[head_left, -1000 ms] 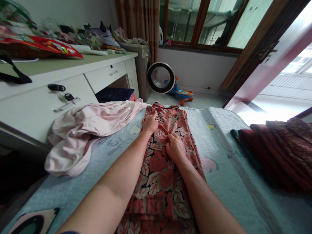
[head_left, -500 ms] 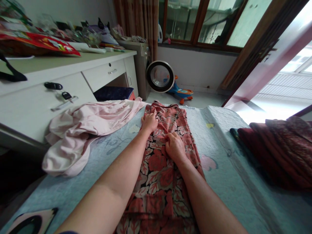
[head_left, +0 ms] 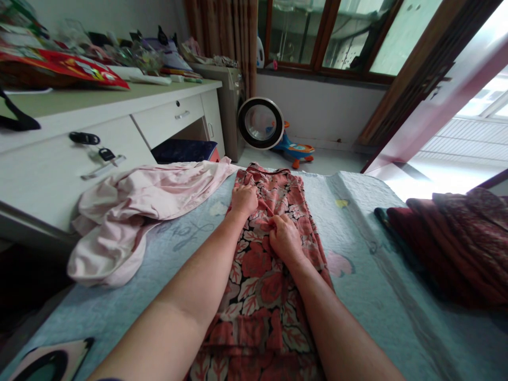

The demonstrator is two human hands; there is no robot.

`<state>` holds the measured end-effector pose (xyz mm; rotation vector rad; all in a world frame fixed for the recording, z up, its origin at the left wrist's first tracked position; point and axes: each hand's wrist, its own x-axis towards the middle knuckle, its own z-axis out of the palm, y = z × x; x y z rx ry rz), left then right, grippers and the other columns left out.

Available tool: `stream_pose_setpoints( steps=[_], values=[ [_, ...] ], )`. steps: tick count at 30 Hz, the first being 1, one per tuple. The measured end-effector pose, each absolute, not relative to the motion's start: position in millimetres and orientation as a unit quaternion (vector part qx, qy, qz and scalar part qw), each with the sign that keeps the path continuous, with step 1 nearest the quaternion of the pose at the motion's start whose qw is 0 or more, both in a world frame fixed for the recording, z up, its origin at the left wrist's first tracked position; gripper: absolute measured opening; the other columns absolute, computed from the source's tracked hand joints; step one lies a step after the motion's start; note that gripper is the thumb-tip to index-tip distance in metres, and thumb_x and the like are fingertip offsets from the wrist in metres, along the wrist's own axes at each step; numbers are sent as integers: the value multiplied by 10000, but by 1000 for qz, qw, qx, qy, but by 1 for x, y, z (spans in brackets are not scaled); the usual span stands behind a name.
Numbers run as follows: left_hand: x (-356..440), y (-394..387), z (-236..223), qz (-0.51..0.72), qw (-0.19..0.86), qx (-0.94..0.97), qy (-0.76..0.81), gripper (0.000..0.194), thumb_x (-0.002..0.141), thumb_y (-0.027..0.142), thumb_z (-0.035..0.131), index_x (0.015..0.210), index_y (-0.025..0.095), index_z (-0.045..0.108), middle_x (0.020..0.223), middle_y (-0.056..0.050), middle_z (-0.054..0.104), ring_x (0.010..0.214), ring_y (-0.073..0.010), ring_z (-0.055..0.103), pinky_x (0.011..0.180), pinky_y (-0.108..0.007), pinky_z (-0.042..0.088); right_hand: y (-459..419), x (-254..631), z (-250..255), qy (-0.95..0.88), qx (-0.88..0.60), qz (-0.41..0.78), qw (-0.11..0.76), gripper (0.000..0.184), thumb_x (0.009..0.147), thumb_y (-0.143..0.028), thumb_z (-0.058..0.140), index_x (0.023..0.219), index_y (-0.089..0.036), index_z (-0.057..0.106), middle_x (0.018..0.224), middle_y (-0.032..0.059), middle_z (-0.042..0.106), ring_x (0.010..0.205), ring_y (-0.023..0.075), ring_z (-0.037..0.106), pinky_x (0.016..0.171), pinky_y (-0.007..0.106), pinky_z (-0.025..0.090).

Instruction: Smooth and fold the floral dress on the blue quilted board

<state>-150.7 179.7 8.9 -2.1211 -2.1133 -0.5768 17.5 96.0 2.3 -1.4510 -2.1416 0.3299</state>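
Note:
A floral shirt [head_left: 257, 264] in coral, black and beige lies in a long folded strip, its collar at the far end. My left hand [head_left: 244, 201] is on its upper left part near the collar, fingers curled down and closed on the cloth. A little nearer and to the right, my right hand [head_left: 286, 236] pinches a fold of the shirt along its middle. Creases run between the two hands. To the left, a pale pink garment [head_left: 146, 196] lies loosely crumpled, apart from my hands.
The shirt rests on a light blue quilted bed cover [head_left: 357, 264]. Folded dark red clothes [head_left: 448, 243] are stacked at the right. A pinkish case with a black ring [head_left: 51, 360] lies front left. A white desk [head_left: 159, 114] stands left; beyond is a washer with an open door [head_left: 261, 123].
My left hand has shifted slightly towards me on the shirt, its fingers more curled. My right hand keeps its pinch in nearly the same place.

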Motion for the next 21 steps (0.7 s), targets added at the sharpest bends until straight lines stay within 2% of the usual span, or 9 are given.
stream_pose_setpoints(
  steps=[5, 10, 14, 19, 21],
  values=[
    [-152, 183, 2, -174, 23, -691, -701, 290, 900, 169, 456, 1101, 178, 665, 1194, -122, 679, 1168, -276, 578, 1006, -424, 416, 96, 18, 2, -793, -534, 123, 265, 284, 729, -55, 477, 899, -189, 659, 929, 66, 605, 901, 202, 564, 830, 286, 423],
    [-153, 185, -3, -168, -1, -675, -719, 347, 915, 212, 438, 1220, 197, 603, 1337, -126, 598, 1293, -302, 470, 1084, -515, 350, 96, 17, 3, -792, -535, 124, 266, 278, 732, -57, 474, 890, -191, 658, 927, 64, 608, 900, 201, 566, 831, 287, 420],
    [-152, 183, -1, -173, -15, -666, -726, 363, 910, 248, 455, 1244, 217, 594, 1403, -108, 557, 1349, -326, 407, 1100, -566, 319, 96, 17, 2, -791, -536, 122, 267, 264, 738, -59, 477, 882, -193, 653, 926, 63, 609, 898, 199, 567, 828, 281, 424],
    [-150, 181, 12, -203, 21, -687, -697, 281, 893, 236, 478, 1069, 187, 692, 1205, -129, 664, 1193, -310, 543, 1059, -479, 386, 97, 18, 2, -793, -533, 128, 267, 280, 730, -46, 474, 891, -192, 652, 931, 65, 612, 908, 196, 572, 844, 278, 431],
    [-149, 181, 15, -194, 4, -703, -684, 245, 875, 247, 507, 989, 183, 714, 1190, -131, 666, 1134, -304, 583, 1028, -450, 418, 97, 18, 2, -793, -533, 130, 265, 278, 734, -49, 476, 895, -190, 653, 936, 67, 613, 909, 196, 573, 843, 279, 434]
  ],
)
